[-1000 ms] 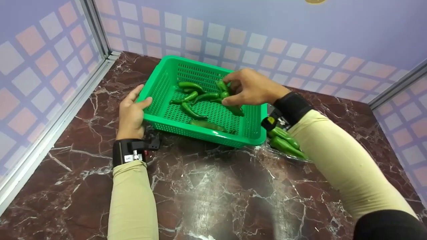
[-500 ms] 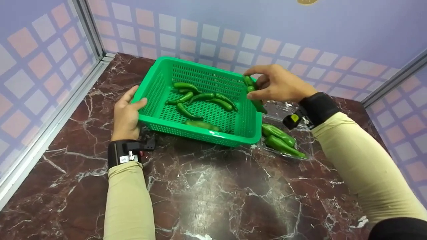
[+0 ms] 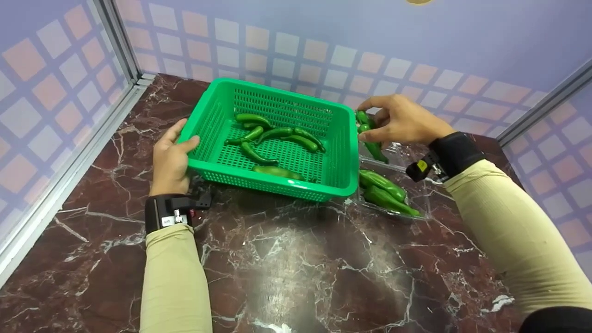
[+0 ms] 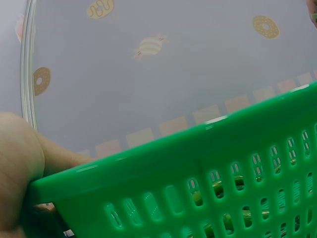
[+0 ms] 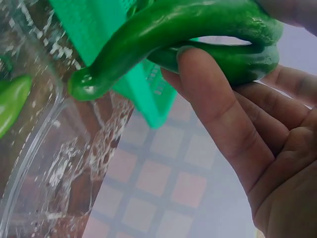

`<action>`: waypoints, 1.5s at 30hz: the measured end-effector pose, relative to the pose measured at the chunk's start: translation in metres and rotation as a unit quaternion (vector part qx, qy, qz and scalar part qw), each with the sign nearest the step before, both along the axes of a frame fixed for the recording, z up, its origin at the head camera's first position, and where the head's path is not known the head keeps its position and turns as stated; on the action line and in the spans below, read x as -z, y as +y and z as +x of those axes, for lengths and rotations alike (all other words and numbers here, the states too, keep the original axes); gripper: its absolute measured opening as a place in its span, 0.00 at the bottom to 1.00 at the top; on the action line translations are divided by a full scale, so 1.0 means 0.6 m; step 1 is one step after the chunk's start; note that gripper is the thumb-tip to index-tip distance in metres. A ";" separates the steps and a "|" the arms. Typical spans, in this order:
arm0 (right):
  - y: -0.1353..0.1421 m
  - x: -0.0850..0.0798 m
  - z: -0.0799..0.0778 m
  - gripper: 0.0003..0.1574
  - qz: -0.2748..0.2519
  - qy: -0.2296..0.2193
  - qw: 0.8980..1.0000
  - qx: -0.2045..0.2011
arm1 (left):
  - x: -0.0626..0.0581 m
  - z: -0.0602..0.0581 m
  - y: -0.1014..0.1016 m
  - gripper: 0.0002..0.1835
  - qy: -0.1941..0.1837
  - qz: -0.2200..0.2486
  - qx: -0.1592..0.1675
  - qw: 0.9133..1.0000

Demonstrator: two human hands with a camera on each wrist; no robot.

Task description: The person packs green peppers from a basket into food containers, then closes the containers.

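Note:
My left hand (image 3: 170,162) grips the left rim of a green perforated plastic basket (image 3: 341,152), thumb over the inner side. Several slim green chili peppers (image 3: 303,142) lie on the basket's floor. Just outside its right wall, my right hand (image 3: 409,121) pinches green chili peppers (image 3: 373,149) between thumb and fingers. Two of them, curved and glossy, show close up in the right wrist view, one pepper (image 5: 188,25) above the other (image 5: 237,62). They hang over a clear plastic tray (image 3: 420,192), where larger green peppers (image 3: 386,200) lie near the front.
A dark red marbled tabletop (image 3: 296,259) spreads in front of the basket. Patterned wall panels (image 3: 286,27) stand behind and at both sides, with a metal frame strip (image 3: 78,162) along the left.
My right hand has carried its green chili peppers from inside the basket, over the right rim, to above the clear tray. My left hand keeps its grip on the basket.

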State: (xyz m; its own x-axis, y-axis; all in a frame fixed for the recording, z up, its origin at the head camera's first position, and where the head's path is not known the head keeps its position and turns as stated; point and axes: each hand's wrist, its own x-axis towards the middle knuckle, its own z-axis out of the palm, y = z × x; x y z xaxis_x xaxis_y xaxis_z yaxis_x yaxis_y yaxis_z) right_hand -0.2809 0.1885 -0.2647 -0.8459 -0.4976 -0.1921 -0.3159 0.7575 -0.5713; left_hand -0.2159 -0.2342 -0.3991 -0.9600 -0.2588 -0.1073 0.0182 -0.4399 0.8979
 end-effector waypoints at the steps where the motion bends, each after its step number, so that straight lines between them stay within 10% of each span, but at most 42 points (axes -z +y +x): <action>1: 0.004 0.002 -0.001 0.40 0.001 -0.003 1.000 0.002 | 0.000 0.000 0.000 0.31 0.000 0.001 -0.001 1.000; 45: 0.084 0.105 0.014 0.39 0.144 0.059 0.986 -0.055 | -0.002 -0.001 -0.003 0.33 -0.010 0.023 -0.001 1.000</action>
State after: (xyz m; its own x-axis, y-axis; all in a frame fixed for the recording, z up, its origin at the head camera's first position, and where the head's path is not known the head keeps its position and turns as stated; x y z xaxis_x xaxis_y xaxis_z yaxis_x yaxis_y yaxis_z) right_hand -0.2726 0.2389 -0.3280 -0.8146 -0.5269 -0.2424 -0.4570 0.8405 -0.2911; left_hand -0.2163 -0.2362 -0.3982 -0.9567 -0.2559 -0.1390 0.0014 -0.4814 0.8765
